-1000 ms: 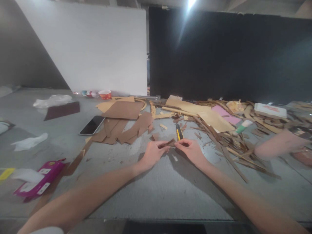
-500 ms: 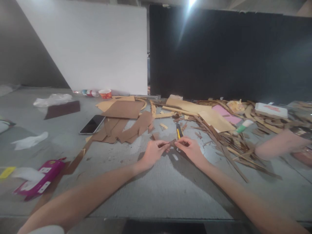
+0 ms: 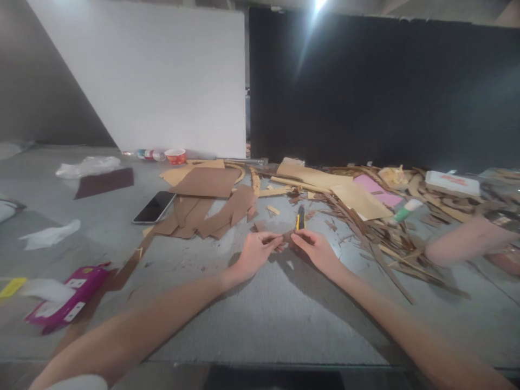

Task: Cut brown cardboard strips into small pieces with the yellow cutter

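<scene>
The left hand point(image 3: 255, 252) pinches one end of a small brown cardboard strip point(image 3: 283, 237), thumb and fingers pressed together on it just above the grey work surface point(image 3: 260, 319). The right hand point(image 3: 314, 248) meets it from the other side, fingers closed around a yellow-and-black utility knife point(image 3: 300, 218) whose body sticks up and away past the knuckles; its fingertips seem to touch the same strip, though the blade itself is too small to make out. The 2 hands sit almost touching, with the strip between them.

Judging from this, the step in hand is trimming or scoring the small piece held between the fingers. The next move calls for a firm pinch from the left hand, fingertips kept clear of the blade path, and a short, controlled stroke from the right.

Just beyond the hands lie brown cardboard offcuts point(image 3: 211, 208), and further left of them a dark phone point(image 3: 153, 208). To the right of the right hand spreads a pile of thin cardboard slivers point(image 3: 385, 238), with a pink sheet point(image 3: 376, 189) among it and another person's forearm point(image 3: 463, 238) resting near its edge. Well to the left of the left hand lies a magenta box point(image 3: 65, 295).
</scene>
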`<action>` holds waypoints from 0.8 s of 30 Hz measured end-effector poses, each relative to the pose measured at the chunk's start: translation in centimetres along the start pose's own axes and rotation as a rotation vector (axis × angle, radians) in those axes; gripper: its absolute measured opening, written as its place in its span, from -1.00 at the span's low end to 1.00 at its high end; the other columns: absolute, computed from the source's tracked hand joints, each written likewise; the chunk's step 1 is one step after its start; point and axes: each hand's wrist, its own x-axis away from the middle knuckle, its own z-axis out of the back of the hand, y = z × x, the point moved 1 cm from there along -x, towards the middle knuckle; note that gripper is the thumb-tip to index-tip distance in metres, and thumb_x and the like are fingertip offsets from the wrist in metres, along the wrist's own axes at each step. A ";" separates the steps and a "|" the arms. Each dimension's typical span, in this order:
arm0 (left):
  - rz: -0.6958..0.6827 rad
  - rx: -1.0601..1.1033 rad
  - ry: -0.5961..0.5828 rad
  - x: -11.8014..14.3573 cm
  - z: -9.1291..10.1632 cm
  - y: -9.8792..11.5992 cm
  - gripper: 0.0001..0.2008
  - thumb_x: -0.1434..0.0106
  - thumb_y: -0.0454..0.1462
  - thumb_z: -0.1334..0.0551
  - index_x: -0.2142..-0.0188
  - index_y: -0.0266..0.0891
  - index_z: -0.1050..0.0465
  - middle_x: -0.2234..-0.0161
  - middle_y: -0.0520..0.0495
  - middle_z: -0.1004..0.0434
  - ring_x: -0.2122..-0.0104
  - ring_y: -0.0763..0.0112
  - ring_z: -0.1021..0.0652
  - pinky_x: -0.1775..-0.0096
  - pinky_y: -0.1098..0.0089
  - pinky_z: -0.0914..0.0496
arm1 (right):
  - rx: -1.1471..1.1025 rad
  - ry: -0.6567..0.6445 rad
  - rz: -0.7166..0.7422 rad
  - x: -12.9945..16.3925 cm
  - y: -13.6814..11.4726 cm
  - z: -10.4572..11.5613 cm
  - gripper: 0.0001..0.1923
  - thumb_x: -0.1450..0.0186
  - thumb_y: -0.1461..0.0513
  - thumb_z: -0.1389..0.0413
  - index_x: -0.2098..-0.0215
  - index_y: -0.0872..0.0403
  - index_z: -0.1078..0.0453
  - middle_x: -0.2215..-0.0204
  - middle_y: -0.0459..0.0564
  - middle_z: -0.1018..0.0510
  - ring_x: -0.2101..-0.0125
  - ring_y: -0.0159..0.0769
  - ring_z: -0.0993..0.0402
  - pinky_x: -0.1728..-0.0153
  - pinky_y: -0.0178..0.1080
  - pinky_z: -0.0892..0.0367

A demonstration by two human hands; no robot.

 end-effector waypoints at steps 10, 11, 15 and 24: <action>0.063 0.081 0.028 -0.2 -0.2 -0.2 -0.64 -0.28 0.04 -0.48 0.23 -0.21 -0.73 0.31 -0.14 -0.77 0.36 0.27 -0.72 0.20 0.28 -0.64 | 0.019 0.072 -0.007 0.1 0.0 -0.5 -0.55 -0.34 -0.18 -0.23 0.31 0.01 -0.58 0.49 -0.06 -0.61 0.41 -0.18 -0.56 0.31 -0.18 -0.42; 0.063 0.085 0.029 -0.3 -0.3 -0.3 -0.64 -0.28 0.04 -0.48 0.23 -0.21 -0.73 0.32 -0.14 -0.77 0.36 0.27 -0.72 0.21 0.29 -0.64 | 0.017 0.079 -0.007 0.1 0.1 -0.5 -0.56 -0.34 -0.18 -0.24 0.31 0.01 -0.59 0.49 -0.05 -0.61 0.41 -0.18 -0.56 0.31 -0.18 -0.42; 0.061 0.082 0.029 -0.3 -0.3 -0.3 -0.64 -0.29 0.05 -0.47 0.26 -0.22 -0.73 0.34 -0.15 -0.76 0.38 0.28 -0.71 0.24 0.31 -0.61 | 0.008 0.107 0.006 0.2 0.2 -0.6 -0.56 -0.33 -0.16 -0.26 0.32 0.02 -0.62 0.48 -0.04 -0.62 0.42 -0.17 -0.54 0.32 -0.18 -0.40; 0.029 -0.008 -0.011 -0.3 0.1 0.7 -0.65 -0.24 -0.02 -0.51 0.15 -0.23 -0.78 0.38 -0.10 -0.74 0.40 0.32 -0.65 0.28 0.36 -0.50 | 0.033 0.114 0.006 0.3 0.0 -0.4 -0.57 -0.36 -0.15 -0.22 0.34 0.00 -0.65 0.48 -0.04 -0.62 0.41 -0.16 -0.53 0.32 -0.19 -0.38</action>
